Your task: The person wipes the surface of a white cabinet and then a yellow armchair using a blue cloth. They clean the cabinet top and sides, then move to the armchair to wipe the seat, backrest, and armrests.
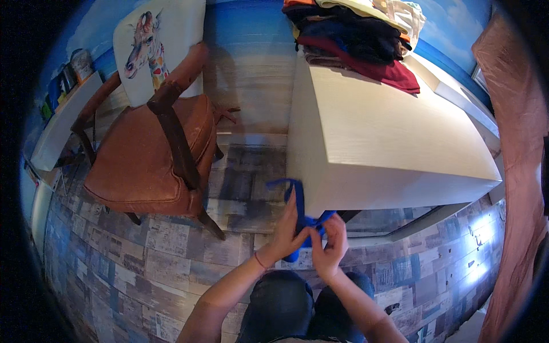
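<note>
A blue fabric strap is between my hands, just in front of the near left corner of a pale cabinet. My left hand is closed on it, with one loose end sticking out past the fingers to the left. Thumb and fingers of my right hand pinch another part of the strap close to the left fingertips. More blue material hangs below the hands, partly hidden by them. What it belongs to, if anything, I cannot make out.
On the cabinet's back edge lies a stack of folded clothes. A brown armchair with a giraffe picture on its backrest stands to the left. Brown curtain fabric hangs at right. My knees are below my hands, above a patchwork-patterned floor.
</note>
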Available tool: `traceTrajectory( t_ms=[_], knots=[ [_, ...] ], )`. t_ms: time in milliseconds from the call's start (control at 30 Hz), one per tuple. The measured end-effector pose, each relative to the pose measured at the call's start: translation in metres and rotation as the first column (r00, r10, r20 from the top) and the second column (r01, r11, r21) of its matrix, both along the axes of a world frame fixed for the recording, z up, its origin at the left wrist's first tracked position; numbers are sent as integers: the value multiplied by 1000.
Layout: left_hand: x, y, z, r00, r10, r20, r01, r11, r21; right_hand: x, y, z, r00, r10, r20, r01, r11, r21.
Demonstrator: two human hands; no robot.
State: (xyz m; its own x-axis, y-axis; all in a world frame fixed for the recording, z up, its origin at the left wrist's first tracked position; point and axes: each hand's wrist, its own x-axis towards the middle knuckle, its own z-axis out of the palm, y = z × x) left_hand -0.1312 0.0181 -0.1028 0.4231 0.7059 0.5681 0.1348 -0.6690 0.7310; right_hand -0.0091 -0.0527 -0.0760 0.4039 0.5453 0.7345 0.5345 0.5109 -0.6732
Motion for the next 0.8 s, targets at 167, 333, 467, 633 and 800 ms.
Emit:
traceTrajectory(
  t_ms=[167,333,467,633,800],
  knots=[
    [5,2,53,991,25,135,-40,994,105,3,-3,27,1000,10,-27,-13,991,-130],
    [8,-3,-64,999,36,5,-35,985,-170,-5,-6,-45,999,-25,44,36,966,-255],
    [-11,-12,-129,972,-69,-223,-35,901,-433,-3,-17,-94,992,44,117,30,821,-570],
    [-1,0,-70,999,1,-34,-5,992,-124,-1,-10,-23,992,-14,129,48,964,-261],
    [16,13,17,975,-34,221,20,998,63,3,0,40,999,-22,36,26,991,-135]
  ],
)
